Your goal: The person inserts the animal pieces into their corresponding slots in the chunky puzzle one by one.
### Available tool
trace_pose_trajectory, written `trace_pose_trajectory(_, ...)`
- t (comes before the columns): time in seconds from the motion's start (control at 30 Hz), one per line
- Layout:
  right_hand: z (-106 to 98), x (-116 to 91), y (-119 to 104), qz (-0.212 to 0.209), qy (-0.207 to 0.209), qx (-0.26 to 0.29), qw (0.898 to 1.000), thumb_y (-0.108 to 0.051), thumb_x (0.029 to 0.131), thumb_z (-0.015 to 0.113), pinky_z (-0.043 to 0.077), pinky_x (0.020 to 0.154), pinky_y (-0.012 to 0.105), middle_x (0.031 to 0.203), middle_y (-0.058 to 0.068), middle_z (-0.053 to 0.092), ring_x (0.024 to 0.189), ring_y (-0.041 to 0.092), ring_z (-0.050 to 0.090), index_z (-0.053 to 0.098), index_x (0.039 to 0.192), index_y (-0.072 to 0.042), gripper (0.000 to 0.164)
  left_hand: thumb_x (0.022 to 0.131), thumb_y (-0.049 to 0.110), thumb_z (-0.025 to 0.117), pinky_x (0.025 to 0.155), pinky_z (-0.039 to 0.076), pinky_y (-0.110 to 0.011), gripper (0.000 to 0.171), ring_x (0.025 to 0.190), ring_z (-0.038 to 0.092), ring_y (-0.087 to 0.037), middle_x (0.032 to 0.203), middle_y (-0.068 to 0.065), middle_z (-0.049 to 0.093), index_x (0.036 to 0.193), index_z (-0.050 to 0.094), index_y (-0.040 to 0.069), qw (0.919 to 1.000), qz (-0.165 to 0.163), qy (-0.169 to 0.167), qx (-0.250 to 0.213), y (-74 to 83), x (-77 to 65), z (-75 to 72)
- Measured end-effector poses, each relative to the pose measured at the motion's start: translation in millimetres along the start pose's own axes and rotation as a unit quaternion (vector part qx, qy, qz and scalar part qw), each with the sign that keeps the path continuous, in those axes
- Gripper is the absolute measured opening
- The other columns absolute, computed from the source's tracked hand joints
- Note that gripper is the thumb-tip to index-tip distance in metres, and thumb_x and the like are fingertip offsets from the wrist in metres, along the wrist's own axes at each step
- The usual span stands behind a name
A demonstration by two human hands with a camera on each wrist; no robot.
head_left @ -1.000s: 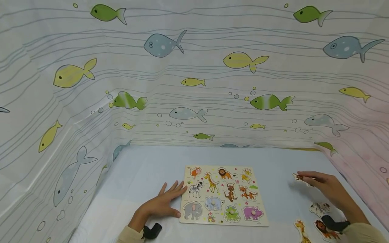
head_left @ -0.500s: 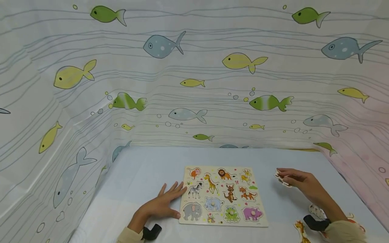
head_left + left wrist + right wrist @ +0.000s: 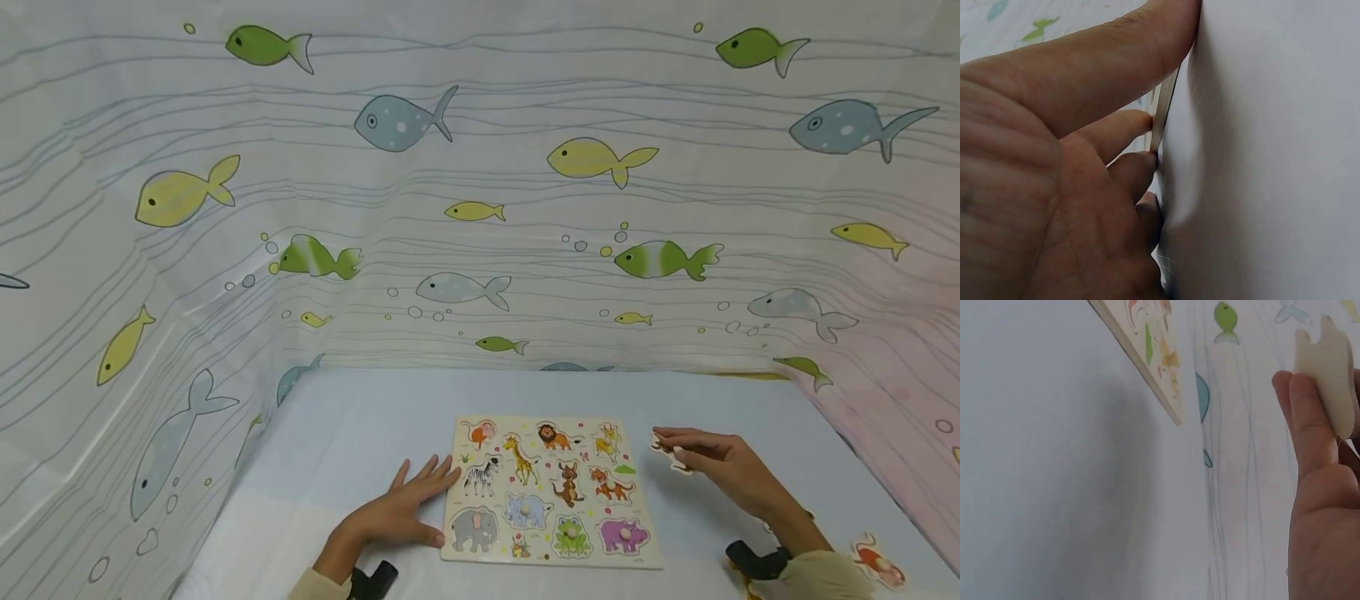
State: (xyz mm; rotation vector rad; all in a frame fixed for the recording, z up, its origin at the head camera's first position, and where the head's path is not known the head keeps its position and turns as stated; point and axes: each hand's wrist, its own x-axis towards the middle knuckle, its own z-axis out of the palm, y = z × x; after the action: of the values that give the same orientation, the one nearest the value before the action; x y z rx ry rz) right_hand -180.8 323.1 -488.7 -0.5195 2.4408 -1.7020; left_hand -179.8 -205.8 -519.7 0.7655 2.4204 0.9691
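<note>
Head view: the right hand (image 3: pixel 726 468) pinches a flat, brown-and-white animal piece (image 3: pixel 662 445) between two and three o'clock of the printed board (image 3: pixel 551 561); the left hand (image 3: pixel 401 510), spread, touches its nine-o'clock side. Left wrist: thin, straight board edge. Right wrist: piece's pale, smooth, round-cornered back

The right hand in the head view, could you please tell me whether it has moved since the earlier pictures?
Yes, the right hand has moved leftward, closer to the right edge of the puzzle board.
</note>
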Motion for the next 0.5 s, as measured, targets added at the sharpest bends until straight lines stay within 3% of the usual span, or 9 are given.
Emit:
trace_pose_trajectory(0.13,7.0,6.7,-3.2,0.004,0.017,-0.027,0.999,-0.018,0.098,0.063,0.061,0.082,0.027,0.138,-0.011,0.063,0.112,0.004,0.068,0.07,0.12,-0.006,0.026,0.074,0.035,0.083,0.119,-0.019,-0.063,0.102,0.156,0.0,-0.037,0.169,-0.008,0.01,0.158,0.029,0.017,1.0,-0.004,-0.002,-0.001,-1.8,-0.1,1.3)
trace_pose_trajectory(0.37,29.9,18.3,-15.0,-0.026,0.01,-0.059,0.998,-0.016,0.096,0.065,0.063,0.074,0.029,0.141,0.023,0.055,0.097,0.006,0.071,0.072,0.112,-0.006,0.02,0.074,0.035,0.083,0.119,-0.019,-0.063,0.102,0.156,-0.001,-0.036,0.169,-0.006,0.009,0.159,0.028,0.017,1.0,-0.004,-0.001,0.009,-2.0,1.7,0.5)
trace_pose_trajectory(0.5,45.9,24.6,-19.9,-0.021,0.018,-0.08,0.996,-0.017,0.095,0.067,0.062,0.072,0.027,0.137,0.022,0.056,0.1,-0.001,0.067,0.075,0.108,-0.011,0.017,0.074,0.034,0.083,0.119,-0.019,-0.063,0.102,0.156,-0.001,-0.037,0.169,-0.007,0.009,0.159,0.028,0.015,1.0,-0.004,-0.003,0.003,0.8,1.3,-1.0)
